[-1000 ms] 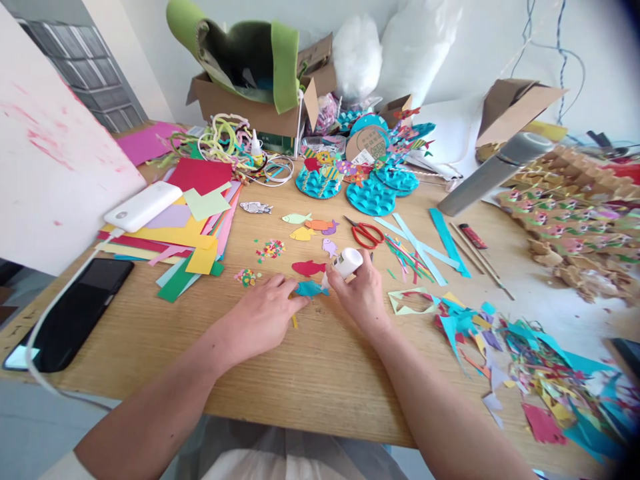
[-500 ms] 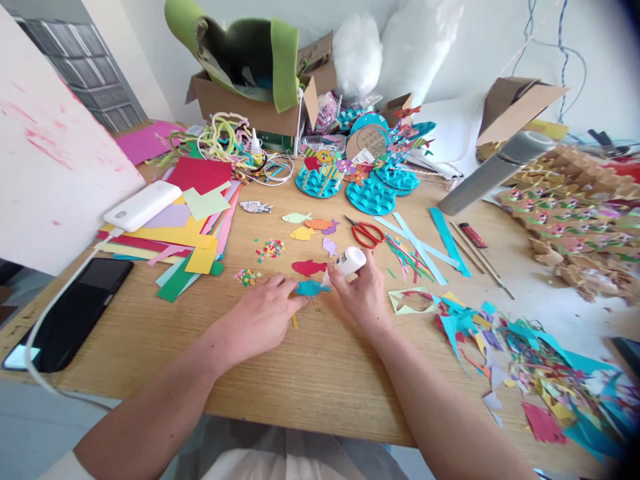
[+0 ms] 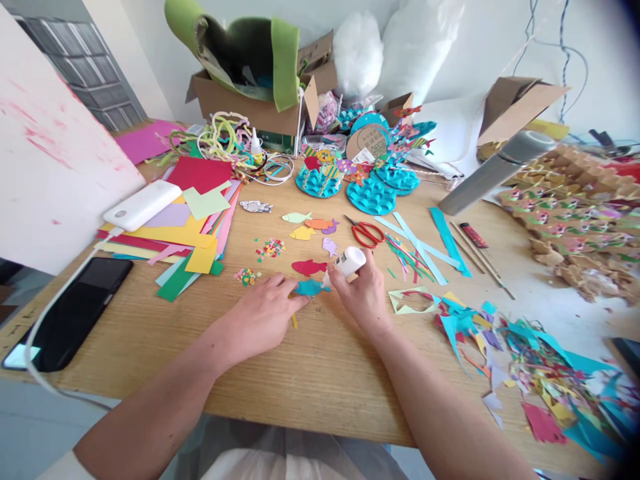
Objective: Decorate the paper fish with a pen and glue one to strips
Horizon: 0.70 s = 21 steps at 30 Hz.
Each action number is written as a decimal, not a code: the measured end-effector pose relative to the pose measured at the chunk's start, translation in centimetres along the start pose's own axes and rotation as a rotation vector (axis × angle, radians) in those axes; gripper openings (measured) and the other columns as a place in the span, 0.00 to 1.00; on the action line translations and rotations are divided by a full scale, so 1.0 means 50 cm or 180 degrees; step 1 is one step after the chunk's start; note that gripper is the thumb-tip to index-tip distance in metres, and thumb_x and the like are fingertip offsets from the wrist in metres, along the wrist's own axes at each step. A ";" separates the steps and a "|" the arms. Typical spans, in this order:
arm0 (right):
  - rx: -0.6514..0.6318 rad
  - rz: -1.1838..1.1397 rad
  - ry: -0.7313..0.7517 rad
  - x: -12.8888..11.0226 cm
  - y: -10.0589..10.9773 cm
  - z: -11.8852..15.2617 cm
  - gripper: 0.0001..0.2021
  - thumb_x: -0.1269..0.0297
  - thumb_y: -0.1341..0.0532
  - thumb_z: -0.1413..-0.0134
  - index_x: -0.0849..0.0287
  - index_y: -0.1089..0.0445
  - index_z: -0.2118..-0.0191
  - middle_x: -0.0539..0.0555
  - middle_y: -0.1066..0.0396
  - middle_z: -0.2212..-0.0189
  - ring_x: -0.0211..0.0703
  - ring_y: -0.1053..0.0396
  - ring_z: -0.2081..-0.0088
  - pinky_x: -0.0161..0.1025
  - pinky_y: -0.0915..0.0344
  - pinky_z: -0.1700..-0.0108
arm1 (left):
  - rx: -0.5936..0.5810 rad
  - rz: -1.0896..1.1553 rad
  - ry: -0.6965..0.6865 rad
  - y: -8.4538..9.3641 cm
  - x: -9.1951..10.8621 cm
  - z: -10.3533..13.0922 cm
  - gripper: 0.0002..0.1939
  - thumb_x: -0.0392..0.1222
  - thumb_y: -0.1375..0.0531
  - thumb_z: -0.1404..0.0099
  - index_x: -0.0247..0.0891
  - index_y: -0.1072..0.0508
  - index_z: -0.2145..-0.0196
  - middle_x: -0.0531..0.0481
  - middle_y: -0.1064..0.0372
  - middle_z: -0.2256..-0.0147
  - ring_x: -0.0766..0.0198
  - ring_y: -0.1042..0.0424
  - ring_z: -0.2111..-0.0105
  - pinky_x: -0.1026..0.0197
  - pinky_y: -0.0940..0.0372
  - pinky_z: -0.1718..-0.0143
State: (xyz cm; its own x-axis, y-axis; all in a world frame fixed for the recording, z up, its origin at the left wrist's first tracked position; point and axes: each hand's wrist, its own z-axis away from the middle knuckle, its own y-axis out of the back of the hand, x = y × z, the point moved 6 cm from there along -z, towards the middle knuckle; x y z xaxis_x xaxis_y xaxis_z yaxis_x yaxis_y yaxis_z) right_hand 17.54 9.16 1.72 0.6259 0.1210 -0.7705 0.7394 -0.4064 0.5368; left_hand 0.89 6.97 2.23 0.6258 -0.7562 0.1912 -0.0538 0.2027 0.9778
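Note:
A blue paper fish [image 3: 310,288] lies flat on the wooden table, its left end under the fingertips of my left hand [image 3: 267,308], which holds it down with index finger and thumb. Tilted in my right hand [image 3: 364,293] is a white glue bottle [image 3: 351,260], its nozzle pointing down at the fish's right end. A red paper fish [image 3: 309,267] lies just above the blue one. Smaller paper fish, among them a purple one [image 3: 329,247] and a yellow one [image 3: 302,233], lie farther back. A narrow yellow strip [image 3: 295,321] sits below my left fingertips.
Red-handled scissors [image 3: 367,234] lie behind my right hand. Confetti piles [image 3: 271,249] are left of the fish. Coloured paper [image 3: 200,175], a power bank [image 3: 143,205] and a phone [image 3: 80,310] occupy the left; paper scraps [image 3: 545,373] and a grey flask [image 3: 495,172] the right.
My left thumb has shifted very slightly beside the blue fish. The glue bottle stays in place at the fish's right end.

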 end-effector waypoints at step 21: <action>0.0847 -0.3251 -0.1062 0.082 0.073 -0.071 0.16 0.59 0.30 0.60 0.56 0.36 0.68 0.45 0.31 0.75 0.34 0.34 0.77 0.33 0.37 0.74 | -0.0035 0.0203 0.0096 0.004 -0.003 0.001 0.26 0.26 0.48 0.39 0.43 0.29 0.46 0.42 0.34 0.53 0.52 0.37 0.50 0.48 0.37 0.48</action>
State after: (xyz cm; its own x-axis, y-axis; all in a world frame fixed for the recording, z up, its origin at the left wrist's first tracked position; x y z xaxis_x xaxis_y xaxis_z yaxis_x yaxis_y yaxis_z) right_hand 23.66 11.38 1.72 -0.3761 0.2766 -0.8843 0.7679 -0.4410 -0.4646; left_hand 0.74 7.08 2.40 0.6446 -0.7224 0.2502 -0.0858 0.2569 0.9626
